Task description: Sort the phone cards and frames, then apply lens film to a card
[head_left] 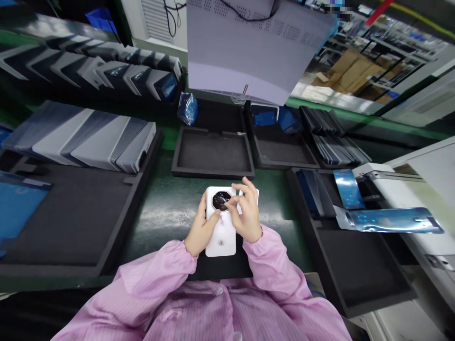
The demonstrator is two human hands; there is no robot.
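Note:
A white phone back panel (221, 246) with a dark, eight-sided camera area (219, 201) lies in front of me over the green bench. My left hand (201, 229) grips its left edge, the thumb resting on the face just below the camera area. Over the right side of that area is my right hand (247, 215), thumb and forefinger pinched together and the other fingers raised. Whatever sits in the pinch is too small to make out. Partly hidden behind my right hand is a second white piece (254, 193).
Dark foam trays surround the spot: one straight ahead (213, 173), another at left (81, 270) with stacked grey panels (95, 137). At right, a tray (341, 298) carries blue film-covered panels (394, 220). A large pale metal housing (245, 57) overhangs the back.

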